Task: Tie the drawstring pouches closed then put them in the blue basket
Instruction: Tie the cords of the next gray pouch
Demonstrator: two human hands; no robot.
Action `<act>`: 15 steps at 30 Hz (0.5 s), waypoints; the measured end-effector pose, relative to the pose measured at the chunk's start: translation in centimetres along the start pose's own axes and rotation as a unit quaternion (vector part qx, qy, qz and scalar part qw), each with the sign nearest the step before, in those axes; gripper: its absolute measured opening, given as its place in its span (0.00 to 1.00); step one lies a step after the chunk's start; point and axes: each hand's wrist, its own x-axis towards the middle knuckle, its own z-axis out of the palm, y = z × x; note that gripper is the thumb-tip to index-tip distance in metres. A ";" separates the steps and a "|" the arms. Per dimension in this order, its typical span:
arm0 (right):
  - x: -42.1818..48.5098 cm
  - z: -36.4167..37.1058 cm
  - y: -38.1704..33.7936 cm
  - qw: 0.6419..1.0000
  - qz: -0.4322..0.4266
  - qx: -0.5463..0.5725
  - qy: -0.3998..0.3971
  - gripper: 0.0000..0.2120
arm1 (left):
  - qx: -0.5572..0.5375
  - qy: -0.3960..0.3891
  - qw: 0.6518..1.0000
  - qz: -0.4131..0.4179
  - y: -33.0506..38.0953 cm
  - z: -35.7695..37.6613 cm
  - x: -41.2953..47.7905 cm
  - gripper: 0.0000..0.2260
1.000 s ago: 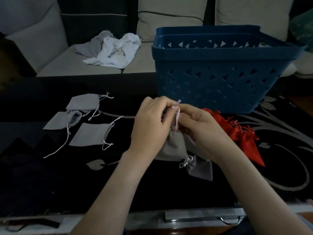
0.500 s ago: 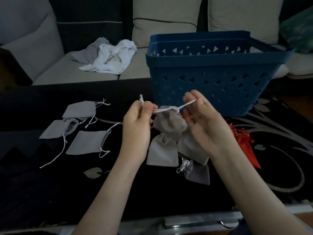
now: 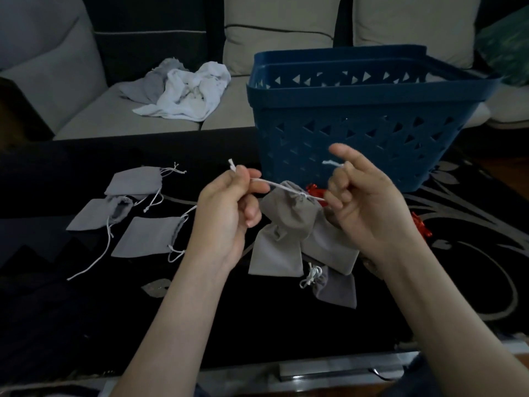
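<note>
A grey drawstring pouch (image 3: 289, 216) hangs above the black table between my hands, its neck cinched. My left hand (image 3: 226, 213) pinches one white cord end and my right hand (image 3: 363, 204) grips the other, the cord stretched taut between them. Under it lie more grey pouches, one flat (image 3: 276, 255), one partly under my right hand (image 3: 332, 247), and a tied one (image 3: 335, 287) nearer me. Three loose grey pouches (image 3: 134, 181) (image 3: 91, 216) (image 3: 148, 237) lie at the left. Red pouches (image 3: 420, 227) show behind my right hand. The blue basket (image 3: 357, 133) stands just beyond.
The black table (image 3: 86, 310) carries a grey leaf pattern and ends at a metal edge (image 3: 329, 371) near me. A sofa (image 3: 128, 116) behind holds crumpled white and grey cloths (image 3: 186, 93) and cushions.
My hands lifted the pouch off the pile and drew apart, pulling the cord ends sideways until the neck closed. The view tilted slightly downward.
</note>
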 end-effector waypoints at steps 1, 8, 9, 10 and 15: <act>-0.2 0.1 0.1 0.997 -0.008 -0.078 -0.018 0.12 | 0.001 -0.019 1.000 0.004 0.1 0.1 0.0 0.11; -1.4 1.7 2.4 0.933 -0.030 -0.353 -0.070 0.06 | 0.104 -0.121 0.986 0.047 -0.3 0.7 -0.4 0.13; -1.4 1.8 2.5 0.927 -0.030 -0.366 -0.075 0.06 | 0.119 -0.122 0.984 0.052 -0.3 0.7 -0.4 0.12; -1.4 1.8 2.5 0.925 -0.028 -0.372 -0.079 0.06 | 0.131 -0.120 0.983 0.053 -0.4 0.6 -0.4 0.11; -1.4 1.7 2.3 0.948 -0.008 -0.311 -0.072 0.07 | 0.272 -0.093 0.956 0.063 -1.3 0.1 0.4 0.15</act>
